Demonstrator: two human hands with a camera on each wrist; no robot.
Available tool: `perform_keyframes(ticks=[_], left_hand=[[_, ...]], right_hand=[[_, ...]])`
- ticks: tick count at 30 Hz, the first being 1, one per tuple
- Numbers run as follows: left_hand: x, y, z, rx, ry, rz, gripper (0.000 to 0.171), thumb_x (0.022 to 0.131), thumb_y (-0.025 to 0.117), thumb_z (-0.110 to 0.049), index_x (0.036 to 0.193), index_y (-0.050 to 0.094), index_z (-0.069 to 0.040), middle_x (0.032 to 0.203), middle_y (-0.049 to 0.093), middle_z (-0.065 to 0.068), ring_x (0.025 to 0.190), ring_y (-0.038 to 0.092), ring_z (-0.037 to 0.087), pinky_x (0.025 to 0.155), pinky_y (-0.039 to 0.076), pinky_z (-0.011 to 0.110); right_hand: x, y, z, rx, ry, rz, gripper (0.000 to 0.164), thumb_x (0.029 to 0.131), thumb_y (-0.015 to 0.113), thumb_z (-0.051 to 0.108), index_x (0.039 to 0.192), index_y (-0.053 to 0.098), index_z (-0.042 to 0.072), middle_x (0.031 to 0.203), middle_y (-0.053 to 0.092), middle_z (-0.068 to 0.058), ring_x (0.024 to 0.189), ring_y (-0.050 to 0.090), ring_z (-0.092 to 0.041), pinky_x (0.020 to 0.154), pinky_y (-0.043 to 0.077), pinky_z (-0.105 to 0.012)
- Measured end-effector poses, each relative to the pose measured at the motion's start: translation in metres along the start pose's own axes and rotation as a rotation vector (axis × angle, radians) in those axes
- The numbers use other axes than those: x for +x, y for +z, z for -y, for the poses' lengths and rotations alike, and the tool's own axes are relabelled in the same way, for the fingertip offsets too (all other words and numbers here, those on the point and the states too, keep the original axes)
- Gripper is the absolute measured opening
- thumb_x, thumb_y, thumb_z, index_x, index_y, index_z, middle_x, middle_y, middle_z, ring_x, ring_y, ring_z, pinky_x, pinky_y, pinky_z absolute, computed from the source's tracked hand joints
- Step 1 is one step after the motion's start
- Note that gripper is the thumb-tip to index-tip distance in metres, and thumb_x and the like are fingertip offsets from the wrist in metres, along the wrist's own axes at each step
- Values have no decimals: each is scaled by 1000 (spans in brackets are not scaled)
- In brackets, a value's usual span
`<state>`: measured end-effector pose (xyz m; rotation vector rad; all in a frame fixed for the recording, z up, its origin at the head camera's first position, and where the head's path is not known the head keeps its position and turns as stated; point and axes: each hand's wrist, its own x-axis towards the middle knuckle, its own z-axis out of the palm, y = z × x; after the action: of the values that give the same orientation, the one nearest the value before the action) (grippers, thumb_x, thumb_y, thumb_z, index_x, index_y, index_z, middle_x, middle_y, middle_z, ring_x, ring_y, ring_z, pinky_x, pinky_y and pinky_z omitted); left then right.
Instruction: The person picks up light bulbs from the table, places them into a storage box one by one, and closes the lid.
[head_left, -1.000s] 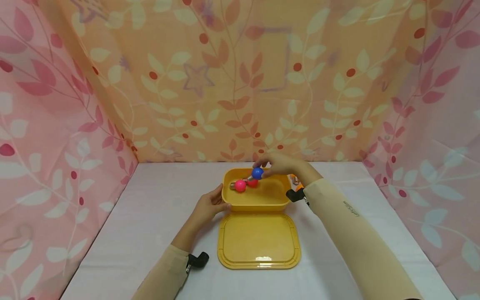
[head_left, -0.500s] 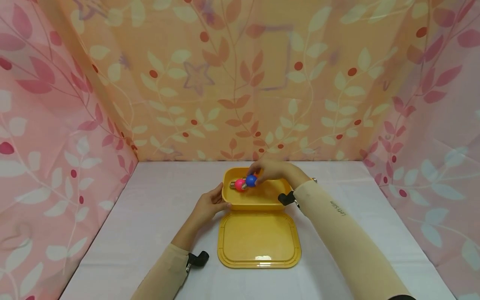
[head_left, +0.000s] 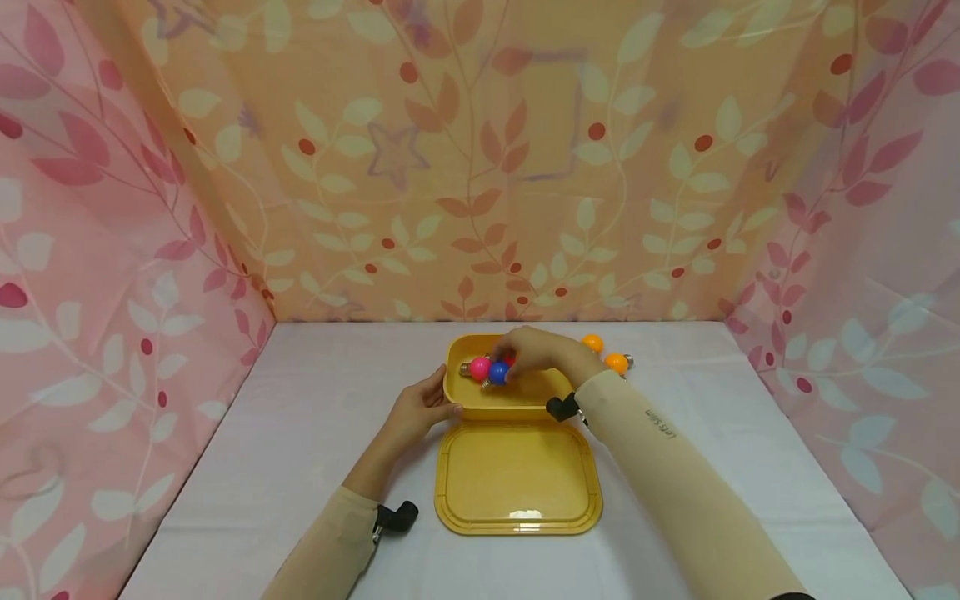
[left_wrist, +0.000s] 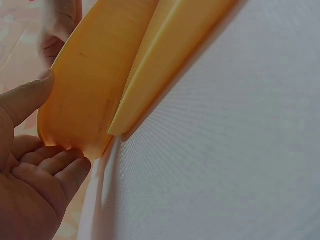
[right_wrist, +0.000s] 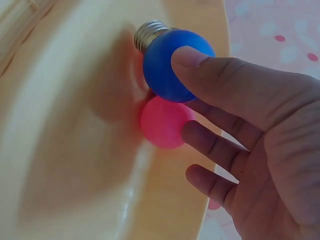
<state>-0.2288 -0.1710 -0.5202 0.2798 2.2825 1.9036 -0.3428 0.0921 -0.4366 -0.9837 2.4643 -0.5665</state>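
Observation:
My right hand [head_left: 534,350] is inside the yellow box [head_left: 510,413], pinching a blue light bulb [head_left: 498,373] between thumb and fingers. In the right wrist view the blue bulb's silver screw base [right_wrist: 150,35] points away from the palm, and a pink light bulb [right_wrist: 162,122] lies just below it. One pink bulb [head_left: 479,368] rests toward the box's left end; another [head_left: 511,361] is partly hidden behind my right hand. My left hand [head_left: 412,414] holds the box at its left front corner, thumb against the front side and fingers at the end wall [left_wrist: 80,120].
A yellow lid [head_left: 517,479] lies flat on the white tabletop [head_left: 315,408], right in front of the box. Two orange bulbs [head_left: 616,362] sit just beyond the box's right end, partly behind my right forearm. Floral cloth [head_left: 465,167] hangs around the back and sides.
My right hand has moved left and down into the box with the blue bulb. The orange bulbs now show more beside the forearm. My left hand, the box and the lid stay put.

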Motion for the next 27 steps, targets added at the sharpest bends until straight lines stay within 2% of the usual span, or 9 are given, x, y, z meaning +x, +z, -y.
perform_keyframes(ticks=[7,10,14,17,22,27], left_hand=[[0,-1,0,-10,-10,-2,88,90,80,-10,162,29,-10,164,34,12,146,44,25,105,47,21],[-1,-1,0,-7,-10,-3,88,90,81,-10,161,29,-10,164,34,13,146,44,25,106,47,21],[0,-1,1,-10,-1,-2,88,90,80,-10,162,29,-10,165,33,13,146,43,25,107,46,21],[0,-1,1,-1,1,-7,88,90,80,-11,162,29,-11,165,33,13,146,43,26,107,46,23],[-1,0,-1,27,-26,-24,88,90,81,-13,161,31,-13,164,36,11,146,44,24,108,46,25],[-2,1,-2,42,-37,-37,88,89,82,-14,161,31,-14,164,37,9,145,45,23,108,46,26]], right_hand=[[4,8,1,-55,2,-7,34,86,84,13,118,74,16,108,69,3,98,60,-17,97,54,-33],[4,8,1,-63,7,-15,35,86,84,14,120,73,16,110,69,3,100,60,-17,99,54,-35],[-2,5,-1,-39,-4,-44,38,86,84,18,122,73,13,116,71,-1,110,63,-26,103,53,-39],[-9,1,-4,6,-24,-80,40,86,84,20,124,72,11,121,71,-6,117,61,-34,104,52,-43],[-28,-4,-7,74,-51,-164,41,89,81,23,128,71,11,125,71,-8,122,58,-37,107,49,-50],[-50,-5,-9,142,-38,-288,41,90,81,27,128,70,14,126,70,-4,123,59,-32,109,48,-53]])
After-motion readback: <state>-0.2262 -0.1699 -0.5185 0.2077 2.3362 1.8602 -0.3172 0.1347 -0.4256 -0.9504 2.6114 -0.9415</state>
